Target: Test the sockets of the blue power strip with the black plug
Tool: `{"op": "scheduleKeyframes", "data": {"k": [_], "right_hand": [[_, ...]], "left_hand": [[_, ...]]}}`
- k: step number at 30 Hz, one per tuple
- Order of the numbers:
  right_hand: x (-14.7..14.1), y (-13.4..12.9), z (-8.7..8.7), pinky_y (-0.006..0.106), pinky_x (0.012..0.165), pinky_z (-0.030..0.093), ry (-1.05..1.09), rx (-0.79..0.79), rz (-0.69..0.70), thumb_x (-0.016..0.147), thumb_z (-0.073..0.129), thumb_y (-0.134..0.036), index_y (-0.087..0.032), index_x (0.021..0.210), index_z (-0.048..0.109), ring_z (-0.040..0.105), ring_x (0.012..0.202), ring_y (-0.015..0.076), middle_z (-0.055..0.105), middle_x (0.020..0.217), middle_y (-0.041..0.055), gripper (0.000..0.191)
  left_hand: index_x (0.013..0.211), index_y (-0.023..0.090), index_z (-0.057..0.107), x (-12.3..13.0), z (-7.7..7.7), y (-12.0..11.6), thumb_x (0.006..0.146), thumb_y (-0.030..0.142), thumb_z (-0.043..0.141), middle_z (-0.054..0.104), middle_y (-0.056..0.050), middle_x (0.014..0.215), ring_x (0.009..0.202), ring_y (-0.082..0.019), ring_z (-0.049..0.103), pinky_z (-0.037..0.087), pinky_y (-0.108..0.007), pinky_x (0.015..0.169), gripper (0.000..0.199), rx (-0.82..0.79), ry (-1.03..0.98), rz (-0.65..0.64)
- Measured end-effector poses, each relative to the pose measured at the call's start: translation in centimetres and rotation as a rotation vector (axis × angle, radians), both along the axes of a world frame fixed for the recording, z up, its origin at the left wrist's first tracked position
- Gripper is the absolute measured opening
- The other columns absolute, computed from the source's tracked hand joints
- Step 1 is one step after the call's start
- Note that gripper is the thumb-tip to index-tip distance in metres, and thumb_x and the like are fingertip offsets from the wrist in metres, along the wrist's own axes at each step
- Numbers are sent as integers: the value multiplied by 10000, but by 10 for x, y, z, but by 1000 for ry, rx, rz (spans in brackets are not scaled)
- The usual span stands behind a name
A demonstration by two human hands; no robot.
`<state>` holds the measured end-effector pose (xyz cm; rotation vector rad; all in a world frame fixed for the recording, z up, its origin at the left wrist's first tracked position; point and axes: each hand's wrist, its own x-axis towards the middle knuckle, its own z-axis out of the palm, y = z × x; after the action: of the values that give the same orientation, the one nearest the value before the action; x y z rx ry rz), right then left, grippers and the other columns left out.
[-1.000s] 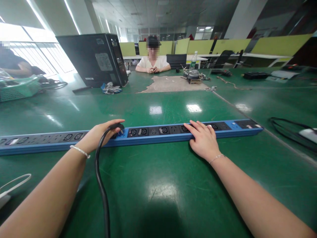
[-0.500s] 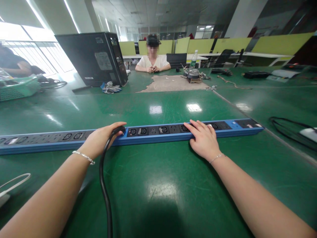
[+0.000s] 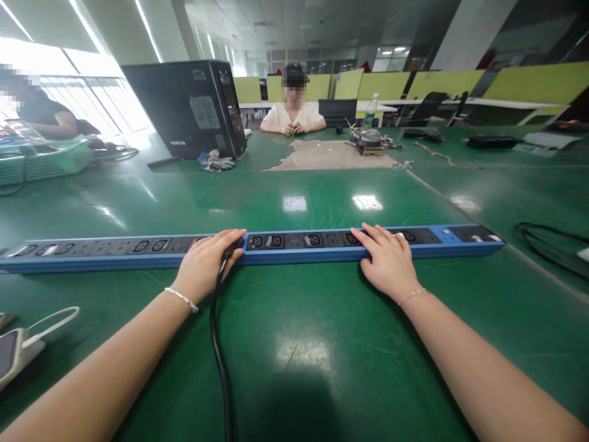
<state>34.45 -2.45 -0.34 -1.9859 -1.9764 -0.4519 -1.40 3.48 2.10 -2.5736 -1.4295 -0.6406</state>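
Observation:
A long blue power strip (image 3: pixel 294 256) with black sockets lies across the table in front of me. My left hand (image 3: pixel 207 261) is wrapped over its middle, thumb on the near side and fingers over the top. At that hand a thick black cord (image 3: pixel 219 356) comes out between thumb and fingers and hangs toward me; its end is mostly hidden, so I cannot tell how it joins the strip. Farther right, my right hand (image 3: pixel 385 256) grips the strip, its slightly spread fingers reaching to the far edge and the thumb against the near side.
At the back left stands a black computer case (image 3: pixel 184 110), with a work glove (image 3: pixel 216 161) before it. A green basket (image 3: pixel 46 162) is at far left, a phone (image 3: pixel 13 356) near left. Black cable (image 3: pixel 547 245) lies right. Another person (image 3: pixel 293 113) sits opposite.
The view has shifted slightly, moving the scene rightward in the picture. My left wrist has come further right, the hand now covering more of the cord's end. My right hand stays at the same place on the strip.

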Motion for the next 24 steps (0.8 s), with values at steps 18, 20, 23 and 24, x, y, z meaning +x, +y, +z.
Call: {"op": "scheduleKeyframes", "data": {"k": [18, 20, 23, 24], "right_hand": [[-8, -4, -2, 504, 1058, 259, -15, 26, -6, 762, 449, -184, -237, 1325, 465, 387, 1271, 247, 465, 1387, 53, 566], [-10, -5, -4, 505, 1058, 257, -20, 28, 12, 765, 444, -189, -235, 1331, 457, 384, 1272, 249, 462, 1390, 52, 568], [-14, -6, -5, 518, 1055, 250, -32, 33, 32, 768, 438, -194, -244, 1334, 452, 379, 1273, 257, 462, 1390, 48, 568], [-15, -6, -5, 522, 1053, 249, -33, 36, 34, 768, 438, -196, -248, 1333, 452, 379, 1272, 260, 462, 1389, 47, 568]], "left_hand": [[1263, 260, 504, 6, 5, -5, 924, 391, 347, 616, -43, 1216, 1075, -218, 595, 434, -371, 923, 396, -6, -11, 36], [1261, 250, 503, 7, 3, -6, 924, 370, 346, 607, -44, 1228, 1068, -214, 595, 436, -361, 917, 391, 0, -33, 24], [1228, 237, 524, 8, 0, -7, 921, 346, 353, 616, -47, 1205, 1062, -210, 592, 427, -360, 929, 367, 21, -71, 22], [1207, 237, 536, 9, -1, -6, 921, 342, 354, 623, -46, 1188, 1060, -208, 592, 424, -360, 934, 355, 27, -85, 21]]}}
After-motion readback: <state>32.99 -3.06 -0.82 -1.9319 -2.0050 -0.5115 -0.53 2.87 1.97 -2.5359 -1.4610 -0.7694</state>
